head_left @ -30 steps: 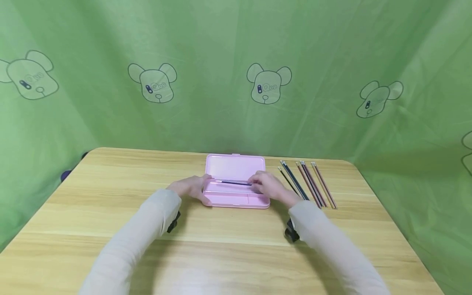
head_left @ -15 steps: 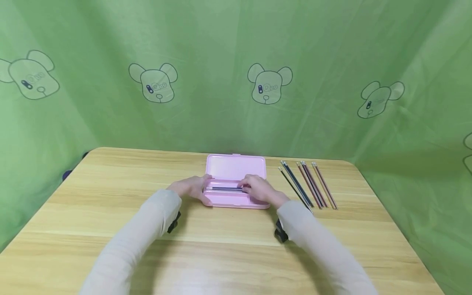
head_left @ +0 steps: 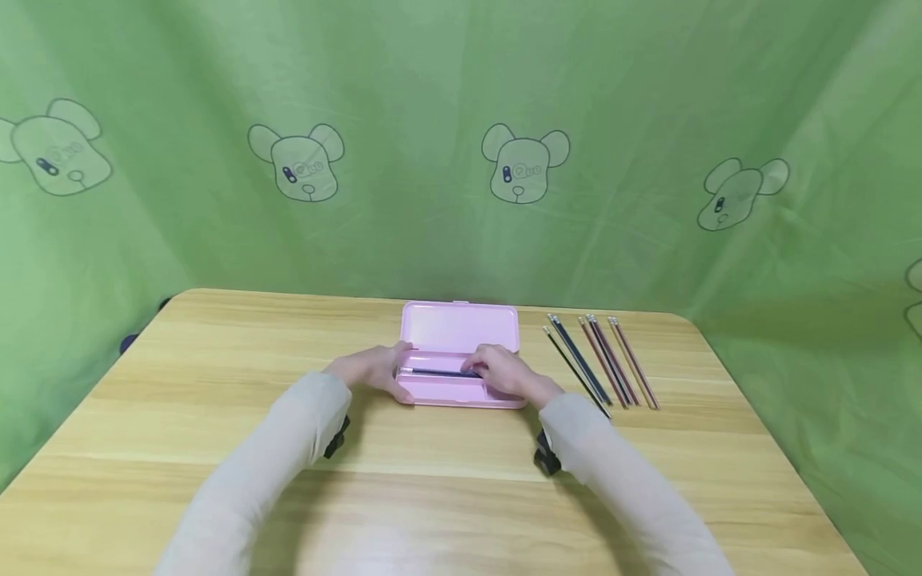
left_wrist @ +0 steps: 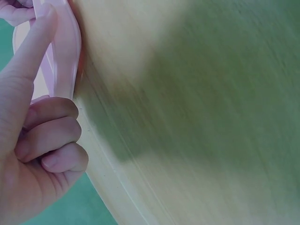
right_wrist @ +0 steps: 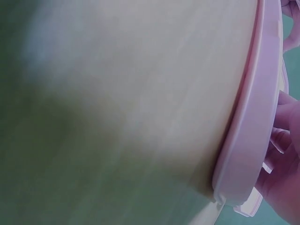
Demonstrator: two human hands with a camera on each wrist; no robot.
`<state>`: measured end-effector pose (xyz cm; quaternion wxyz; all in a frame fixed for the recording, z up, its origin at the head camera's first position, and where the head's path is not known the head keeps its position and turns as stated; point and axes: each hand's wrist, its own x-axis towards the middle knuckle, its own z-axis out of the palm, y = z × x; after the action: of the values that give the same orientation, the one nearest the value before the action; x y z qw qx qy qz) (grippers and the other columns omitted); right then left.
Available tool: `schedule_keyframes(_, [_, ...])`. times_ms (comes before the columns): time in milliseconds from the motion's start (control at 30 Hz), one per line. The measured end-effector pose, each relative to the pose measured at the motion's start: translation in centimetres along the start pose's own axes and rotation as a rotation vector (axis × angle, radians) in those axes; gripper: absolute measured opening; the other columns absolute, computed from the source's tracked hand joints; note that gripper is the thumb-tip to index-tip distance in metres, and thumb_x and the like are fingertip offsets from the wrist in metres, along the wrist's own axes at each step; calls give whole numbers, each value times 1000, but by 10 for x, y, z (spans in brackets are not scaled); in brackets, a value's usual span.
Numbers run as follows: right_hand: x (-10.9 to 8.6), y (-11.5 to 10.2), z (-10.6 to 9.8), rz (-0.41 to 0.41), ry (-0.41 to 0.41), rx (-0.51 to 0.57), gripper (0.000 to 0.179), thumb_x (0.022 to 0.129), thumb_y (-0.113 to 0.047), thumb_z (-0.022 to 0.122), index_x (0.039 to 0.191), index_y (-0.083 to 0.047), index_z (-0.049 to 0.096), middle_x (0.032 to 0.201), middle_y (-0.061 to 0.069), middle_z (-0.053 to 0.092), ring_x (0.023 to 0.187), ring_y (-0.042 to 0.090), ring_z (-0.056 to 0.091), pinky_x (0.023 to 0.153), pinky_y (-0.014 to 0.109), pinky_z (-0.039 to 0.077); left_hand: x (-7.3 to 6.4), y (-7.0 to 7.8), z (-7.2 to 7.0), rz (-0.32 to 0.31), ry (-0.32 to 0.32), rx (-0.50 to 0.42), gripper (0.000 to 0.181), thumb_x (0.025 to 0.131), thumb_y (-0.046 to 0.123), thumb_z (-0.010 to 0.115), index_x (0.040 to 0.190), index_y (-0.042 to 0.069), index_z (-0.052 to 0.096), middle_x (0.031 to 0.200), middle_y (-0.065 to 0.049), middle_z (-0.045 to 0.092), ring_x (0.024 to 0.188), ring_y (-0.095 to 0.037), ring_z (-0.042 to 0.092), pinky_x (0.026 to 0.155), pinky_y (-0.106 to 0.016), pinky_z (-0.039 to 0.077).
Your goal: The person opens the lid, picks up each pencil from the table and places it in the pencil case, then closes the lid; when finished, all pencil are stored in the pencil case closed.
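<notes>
Slim dark pencil [head_left: 439, 373] lies inside the open, rectangular pink plastic case [head_left: 439, 390], its right end pinched by the right hand [head_left: 502, 370]. The left hand [head_left: 374, 368] grips the case's left end; dark and reddish pencils [head_left: 614, 359] lie right of the case.

From where I stand, this is a screened-off booth or corner: green cloth [head_left: 410, 240] hangs behind and down both sides, printed with cartoon heads [head_left: 524, 182], round a wood-grain tabletop [head_left: 446, 512]. The building beyond I can't tell.
</notes>
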<state>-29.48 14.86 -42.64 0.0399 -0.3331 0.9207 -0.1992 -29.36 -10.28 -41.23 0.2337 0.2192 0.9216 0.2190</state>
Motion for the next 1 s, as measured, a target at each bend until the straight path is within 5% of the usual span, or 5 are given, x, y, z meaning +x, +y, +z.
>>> schedule_keyframes(600, [-7, 7, -8, 71, 44, 75, 16, 87, -6, 57, 99, -2, 68, 97, 11, 66, 94, 26, 60, 89, 41, 46, 0, 6, -2, -15, -4, -11, 104, 66, 39, 79, 143, 6, 19, 135, -26, 41, 125, -35, 39, 107, -45, 30])
schedule_keyframes(1000, [-32, 28, -26, 124, 101, 124, 19, 85, -3, 58, 102, 2, 66, 92, 12, 65, 88, 25, 59, 82, 40, 49, -4, 6, -2, -35, -11, -8, 102, 66, 40, 79, 143, 6, 20, 134, -24, 42, 125, -34, 40, 106, -44, 30])
